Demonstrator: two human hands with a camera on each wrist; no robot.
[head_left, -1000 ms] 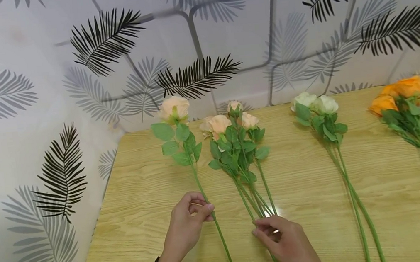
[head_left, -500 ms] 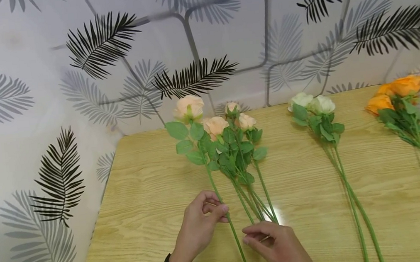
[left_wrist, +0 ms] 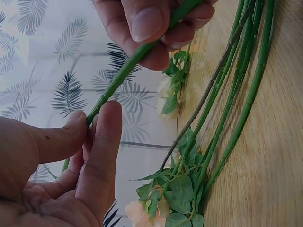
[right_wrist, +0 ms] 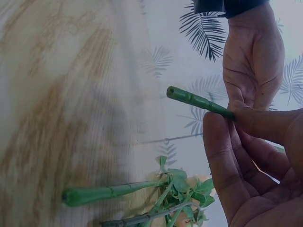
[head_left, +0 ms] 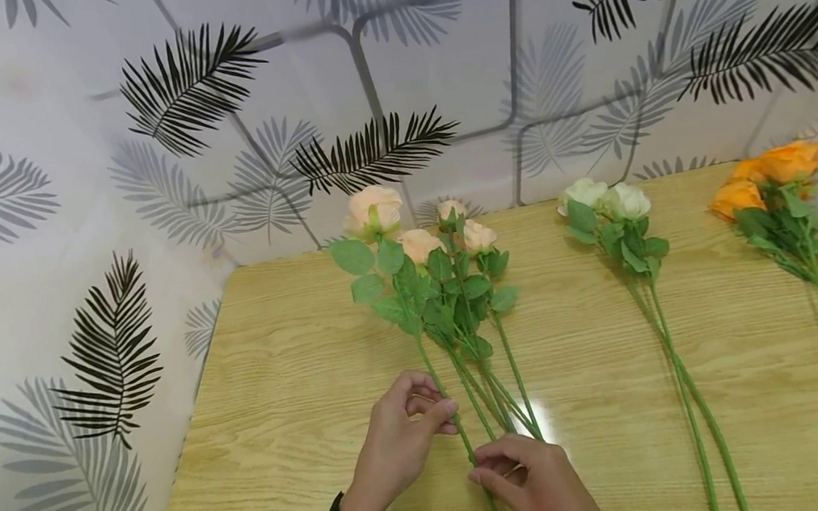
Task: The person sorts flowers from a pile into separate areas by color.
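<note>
In the head view my left hand (head_left: pixel 404 433) pinches the green stem of a single peach rose (head_left: pixel 374 212) between thumb and fingers. Lower on this same stem, my right hand (head_left: pixel 529 479) pinches it close to its bottom end. The right wrist view shows the cut stem end (right_wrist: pixel 191 98) sticking out past the right thumb and fingertips. Just right of the held rose lies a bunch of peach roses (head_left: pixel 479 235) on the table, heads away from me. The held rose's leaves overlap this bunch. Its several stems (left_wrist: pixel 246 61) run beside the held one in the left wrist view.
White roses (head_left: pixel 626 202) with two long stems lie right of the bunch on the wooden table (head_left: pixel 268 398). Farther right are orange flowers (head_left: pixel 791 163) with green stems. A leaf-patterned wall covering (head_left: pixel 436 66) stands behind the table and along its left side.
My left hand has carried the single rose rightward until it overlaps the bunch. My right hand has come off the bunch's stems, shifted left and pinched the single rose's lower stem.
</note>
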